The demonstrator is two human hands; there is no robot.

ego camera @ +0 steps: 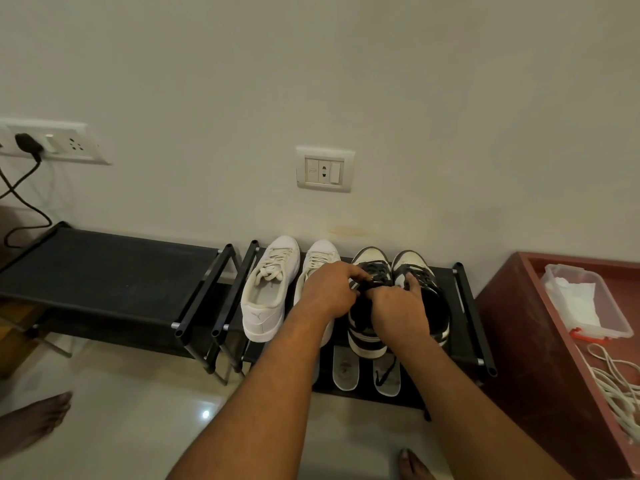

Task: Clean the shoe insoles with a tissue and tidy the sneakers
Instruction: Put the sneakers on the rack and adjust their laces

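Two pairs of sneakers stand side by side on the top shelf of the right-hand shoe rack (465, 299), toes to the wall: a white pair (268, 292) on the left and a black-and-white pair (398, 271) on the right. Both hands are on the nearer shoe of the black-and-white pair, at its laces. The left hand (329, 292) has its fingers curled, thumb and forefinger pinched on what looks like a dark lace, while the right hand (401, 306) is closed over the tongue area with the forefinger stretched toward the far shoe; exactly what it grips is hidden. I judge this to be the tidying step, the laces being tucked or tied, with wiping apparently over or set aside, since no tissue is in either hand. Next comes a neat pull and tuck of the lace ends, then squaring the shoe against its partner. The shoe looks worn, its pale toe scuffed. Below, on the lower shelf, lie two insoles (367, 370), one stained. Further right, a clear plastic box (588, 299) holding white tissue sits in a reddish tray (519, 306) beside loose white cord (613, 386).
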